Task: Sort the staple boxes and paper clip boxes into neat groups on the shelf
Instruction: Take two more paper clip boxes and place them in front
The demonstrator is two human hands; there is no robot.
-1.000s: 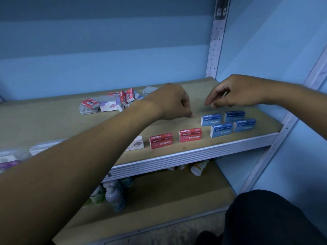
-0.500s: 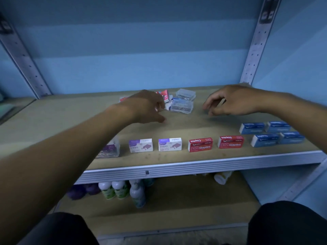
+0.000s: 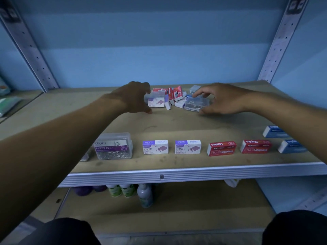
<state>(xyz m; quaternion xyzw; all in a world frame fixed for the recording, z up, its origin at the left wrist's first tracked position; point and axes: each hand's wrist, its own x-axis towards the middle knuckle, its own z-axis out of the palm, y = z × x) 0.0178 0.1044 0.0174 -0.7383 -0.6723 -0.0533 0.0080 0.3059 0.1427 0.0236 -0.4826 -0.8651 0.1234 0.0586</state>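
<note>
Along the shelf's (image 3: 177, 174) front edge stand a clear paper clip box (image 3: 113, 147), two purple-and-white staples boxes (image 3: 155, 147) (image 3: 188, 147), two red staples boxes (image 3: 222, 148) (image 3: 256, 146) and blue boxes (image 3: 292, 146). A mixed pile (image 3: 175, 94) of red, white and clear boxes lies at the back. My right hand (image 3: 223, 99) curls its fingers and thumb round a clear paper clip box (image 3: 196, 104) in the pile. My left hand (image 3: 134, 98) reaches the pile's left end, fingers spread beside a purple staples box (image 3: 156, 102) under a clear box.
Metal uprights (image 3: 35, 55) (image 3: 277, 45) frame the blue back wall. Small bottles (image 3: 127, 190) (image 3: 145, 195) stand on the lower shelf. Another clear box (image 3: 85, 156) is partly hidden by my left forearm. A neighbouring shelf on the left holds greenish items (image 3: 8, 103).
The view has swung left along the shelf. Both hands have moved back to the pile; my right hand has closed round the clear paper clip box.
</note>
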